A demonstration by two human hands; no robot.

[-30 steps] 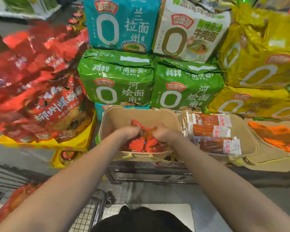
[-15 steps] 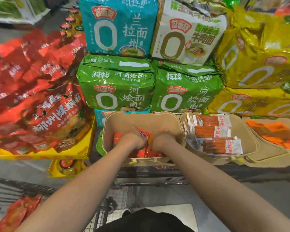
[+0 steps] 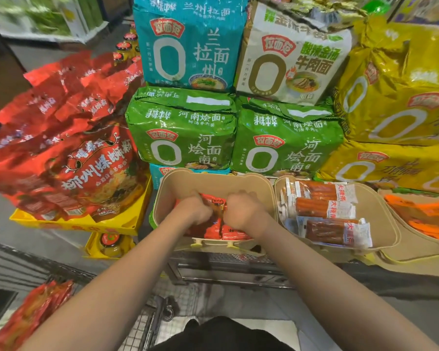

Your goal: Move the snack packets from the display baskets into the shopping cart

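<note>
Now L hand [image 3: 197, 209] & R hand [image 3: 243, 211] in basket [image 3: 162, 198], gripping red packets [image 3: 213, 229] underneath

One camera only, riding on the person's head, wide-angle, pointing forward and steeply down. Both forearms run up from the bottom corners to the centre, where the left hand [image 3: 197, 211] and right hand [image 3: 243, 211] sit close under the lens inside a tan basket [image 3: 213, 182]. Stacked noodle packs [image 3: 183, 127] fill the top, near and straight ahead. The shopping cart [image 3: 140, 328] shows at the lower left edge. Straight lines bow toward the borders.
</note>
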